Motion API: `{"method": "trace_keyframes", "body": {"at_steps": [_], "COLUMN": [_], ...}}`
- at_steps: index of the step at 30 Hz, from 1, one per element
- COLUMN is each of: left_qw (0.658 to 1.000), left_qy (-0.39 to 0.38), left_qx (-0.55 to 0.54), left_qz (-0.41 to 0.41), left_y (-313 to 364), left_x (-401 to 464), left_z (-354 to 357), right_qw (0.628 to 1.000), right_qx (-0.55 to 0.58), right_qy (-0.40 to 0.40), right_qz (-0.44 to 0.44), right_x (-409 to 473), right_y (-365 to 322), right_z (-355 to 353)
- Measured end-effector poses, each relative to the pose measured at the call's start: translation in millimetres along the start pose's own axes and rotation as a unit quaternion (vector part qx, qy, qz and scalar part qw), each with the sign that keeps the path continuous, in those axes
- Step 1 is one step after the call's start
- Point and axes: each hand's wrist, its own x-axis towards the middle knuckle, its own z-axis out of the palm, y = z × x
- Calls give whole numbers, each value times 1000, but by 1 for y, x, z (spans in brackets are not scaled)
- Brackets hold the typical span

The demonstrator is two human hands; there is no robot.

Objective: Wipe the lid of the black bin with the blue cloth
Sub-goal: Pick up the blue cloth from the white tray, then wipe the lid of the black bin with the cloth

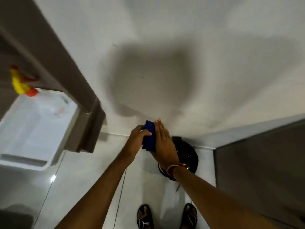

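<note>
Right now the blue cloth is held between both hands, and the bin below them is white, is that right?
No: the bin is black, not white, as the head view shows. The rest stands: the blue cloth is held between the left hand and the right hand, with the bin below them.

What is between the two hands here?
The folded blue cloth: the left hand grips it and the right hand lies flat against its other side. The head view shows this.
</note>
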Motion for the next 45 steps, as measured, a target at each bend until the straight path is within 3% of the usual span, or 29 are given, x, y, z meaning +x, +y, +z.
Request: {"method": "trace_keyframes", "body": {"at_steps": [5,7,11,15,20,22,27,32,36,42,45], "left_qw": [986,971,889,814,773,770,760,755,755,767,776], "left_qy": [-137,-169,-96,-72,-39,-40,-52,-48,-48,-47,-44], "left_qx": [74,158,447,569,611,619,637,643,642,627,615], "left_qz": [-53,-63,8,91,163,148,120,122,121,129,134], "left_y": [-104,-169,-302,-369,-394,-400,-404,-404,-404,-406,-407], "left_x": [63,92,150,185,218,228,235,233,233,233,235], "left_z": [79,103,121,130,157,160,166,168,167,167,167], "right_qw": [984,961,932,947,980,981,988,991,981,971,973], "right_qx": [105,159,176,112,-17,-21,-32,32,95,144,116], "right_qy": [-43,-41,14,30,-48,-74,-26,-3,10,54,71], "right_qz": [134,220,318,301,191,176,150,131,167,183,188], "right_x": [-63,-91,-115,-80,-40,-45,-79,-141,-171,-161,-120], "right_y": [128,182,296,368,400,403,407,383,362,362,380], "right_z": [41,68,122,145,194,213,240,272,297,292,277]}}
